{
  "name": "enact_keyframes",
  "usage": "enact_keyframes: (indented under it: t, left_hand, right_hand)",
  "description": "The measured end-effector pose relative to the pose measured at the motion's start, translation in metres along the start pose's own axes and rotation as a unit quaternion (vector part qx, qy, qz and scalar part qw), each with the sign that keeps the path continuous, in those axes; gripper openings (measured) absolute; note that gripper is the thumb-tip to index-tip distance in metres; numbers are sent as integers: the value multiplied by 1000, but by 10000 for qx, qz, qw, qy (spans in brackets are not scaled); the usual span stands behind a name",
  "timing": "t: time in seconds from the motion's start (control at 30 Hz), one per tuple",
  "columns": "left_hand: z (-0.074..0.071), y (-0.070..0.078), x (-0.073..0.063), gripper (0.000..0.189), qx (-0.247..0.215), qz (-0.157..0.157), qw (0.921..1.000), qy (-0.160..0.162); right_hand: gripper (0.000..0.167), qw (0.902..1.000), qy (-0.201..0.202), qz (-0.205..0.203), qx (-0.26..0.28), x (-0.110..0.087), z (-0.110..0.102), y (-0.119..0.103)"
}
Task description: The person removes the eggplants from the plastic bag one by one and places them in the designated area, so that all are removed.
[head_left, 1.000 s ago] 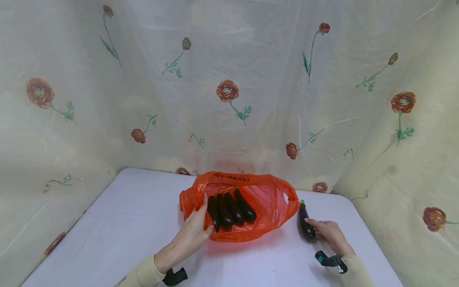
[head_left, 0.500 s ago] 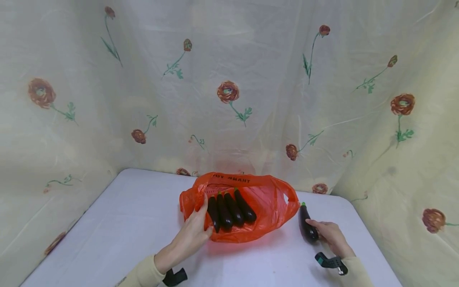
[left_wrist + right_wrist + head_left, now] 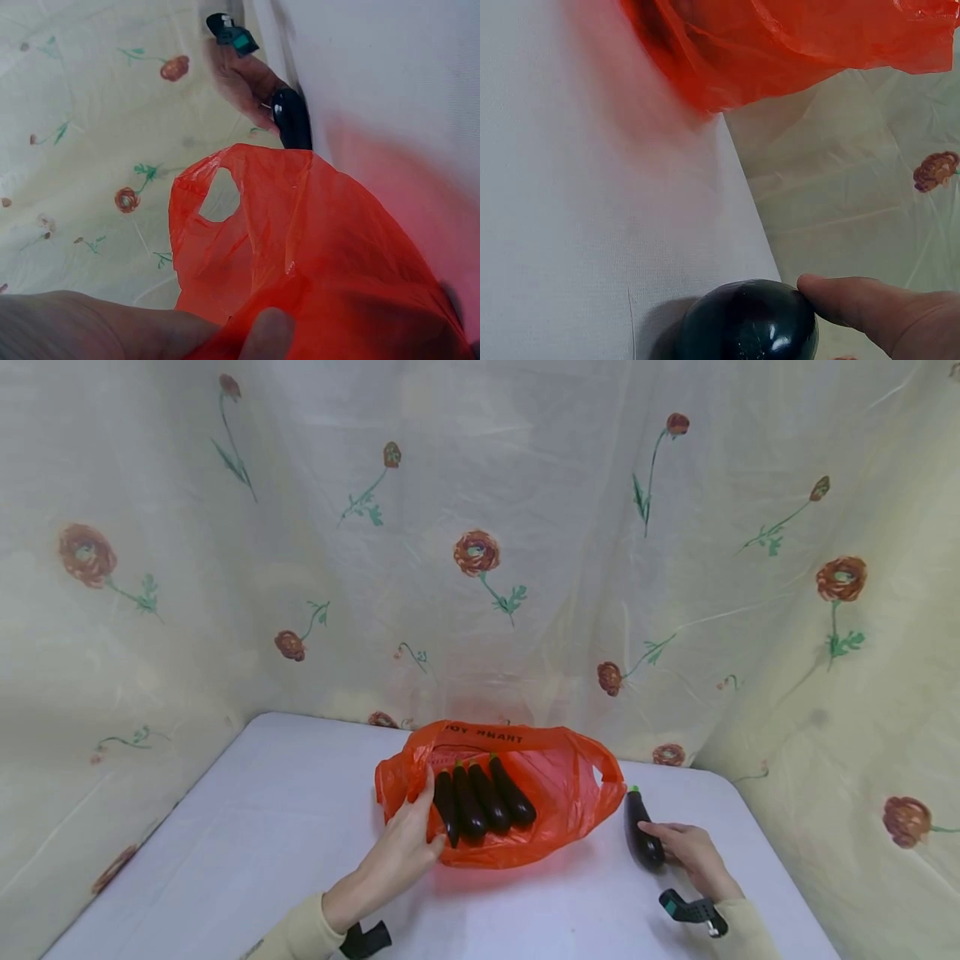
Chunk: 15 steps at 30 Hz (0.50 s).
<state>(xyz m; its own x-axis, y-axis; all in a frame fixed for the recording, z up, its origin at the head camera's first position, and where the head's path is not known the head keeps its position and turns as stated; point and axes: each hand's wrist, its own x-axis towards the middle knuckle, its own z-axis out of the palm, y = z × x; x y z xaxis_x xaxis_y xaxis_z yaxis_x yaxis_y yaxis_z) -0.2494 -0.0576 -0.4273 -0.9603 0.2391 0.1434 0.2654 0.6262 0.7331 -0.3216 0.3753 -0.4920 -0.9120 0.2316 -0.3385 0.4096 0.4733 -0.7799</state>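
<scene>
A red-orange plastic bag (image 3: pixel 558 793) lies on its side on the table, its mouth facing me. Several dark eggplants (image 3: pixel 491 797) rest side by side inside it, stems pointing away. My left hand (image 3: pixel 401 839) pinches the left edge of the bag's mouth; the left wrist view shows the thumb (image 3: pixel 268 334) over the plastic. Just right of the bag, a single eggplant (image 3: pixel 642 831) with a green stem tip stands out against the white table. My right hand (image 3: pixel 693 856) holds it from the right, a fingertip against its glossy side in the right wrist view.
The white table (image 3: pixel 300 827) has rounded far corners. A pale curtain (image 3: pixel 360 577) with a flower print hangs behind and along both sides. The bag's handle loop (image 3: pixel 607 764) reaches close to the single eggplant's stem. Each wrist wears a black camera mount (image 3: pixel 693 912).
The single eggplant has shifted slightly toward me, with my right hand still on it. The left hand, the bag and the eggplants inside have stayed in place.
</scene>
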Motion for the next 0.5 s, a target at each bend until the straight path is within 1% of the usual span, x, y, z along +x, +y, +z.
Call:
enact_keyframes:
  t: [0.1,0.23,0.5]
  left_hand:
    - [-1,0,1,92,5,-33,10000,-1]
    - [-1,1,1,92,-29,-101,9999,-17]
    - [0,1,1,91,-8,-61,10000,40]
  right_hand:
    - [94,9999,-30,-165,-19,-1,1,-2]
    - [89,9998,-23,-189,46,-2,1,-4]
    - [95,10000,-19,-44,64,-2,-1,-2]
